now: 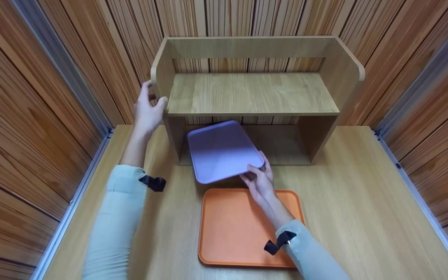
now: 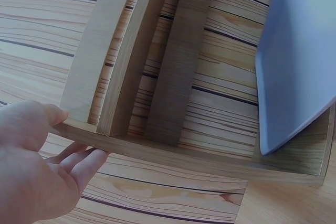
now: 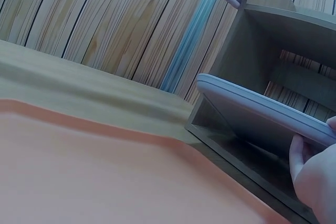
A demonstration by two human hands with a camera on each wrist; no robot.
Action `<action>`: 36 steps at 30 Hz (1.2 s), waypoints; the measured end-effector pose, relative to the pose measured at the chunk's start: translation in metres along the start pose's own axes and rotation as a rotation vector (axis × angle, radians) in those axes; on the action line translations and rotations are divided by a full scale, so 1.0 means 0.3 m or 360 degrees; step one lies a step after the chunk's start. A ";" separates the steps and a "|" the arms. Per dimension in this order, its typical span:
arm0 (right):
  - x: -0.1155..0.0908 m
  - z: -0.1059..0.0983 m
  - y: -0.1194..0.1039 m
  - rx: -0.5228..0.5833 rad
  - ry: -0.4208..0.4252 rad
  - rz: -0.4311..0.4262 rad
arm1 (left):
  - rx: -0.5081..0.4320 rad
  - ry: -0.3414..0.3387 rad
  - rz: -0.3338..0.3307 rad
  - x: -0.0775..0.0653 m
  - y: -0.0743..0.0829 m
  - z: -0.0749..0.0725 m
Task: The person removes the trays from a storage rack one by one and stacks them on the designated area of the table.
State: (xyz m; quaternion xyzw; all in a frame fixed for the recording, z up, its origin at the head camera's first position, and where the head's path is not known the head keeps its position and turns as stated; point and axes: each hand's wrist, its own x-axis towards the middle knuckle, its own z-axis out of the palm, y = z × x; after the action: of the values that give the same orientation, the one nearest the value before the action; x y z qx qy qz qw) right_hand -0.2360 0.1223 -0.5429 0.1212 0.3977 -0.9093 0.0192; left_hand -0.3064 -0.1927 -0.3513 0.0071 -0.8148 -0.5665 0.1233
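A purple tray [image 1: 224, 151] is held at its near right corner by my right hand [image 1: 262, 182], thumb on top and fingers underneath. It tilts at the opening of the wooden shelf's lower compartment, its far part reaching in, and in the right wrist view its underside [image 3: 247, 124] shows above the compartment floor. My left hand [image 1: 149, 111] grips the left side panel of the wooden shelf [image 1: 253, 93]. The left wrist view has the thumb on one side of that panel [image 2: 210, 161] and the fingers on the other.
An orange tray [image 1: 233, 229] lies flat on the wooden table [image 1: 364, 202], in front of the shelf and beneath my right forearm. Behind the shelf stands a wood-plank wall [image 1: 228, 17], with further plank walls at left and right.
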 end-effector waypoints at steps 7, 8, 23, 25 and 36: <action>-0.015 -0.026 -0.011 0.0007 -0.0017 -0.0011 | -0.0010 -0.0008 -0.0016 -0.004 -0.002 0.002; -0.016 -0.032 -0.012 0.0002 -0.0015 -0.0008 | -0.0012 -0.0010 -0.0019 -0.004 -0.002 0.002; -0.039 -0.089 -0.054 0.0041 -0.0035 0.0006 | 0.0005 -0.0001 -0.0022 -0.002 -0.003 0.004; -0.045 -0.095 -0.061 0.0024 -0.0054 0.0000 | 0.0010 0.0007 -0.0026 -0.001 -0.002 0.004; -0.095 -0.130 -0.088 -0.0065 -0.0062 0.0007 | -0.0002 0.0008 -0.0042 0.002 -0.007 0.007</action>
State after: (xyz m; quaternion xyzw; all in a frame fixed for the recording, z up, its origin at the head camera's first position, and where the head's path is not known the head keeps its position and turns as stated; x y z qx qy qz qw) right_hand -0.2039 0.1669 -0.5429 0.1039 0.4154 -0.9031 0.0314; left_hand -0.3078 -0.1917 -0.3537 0.0193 -0.8140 -0.5684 0.1179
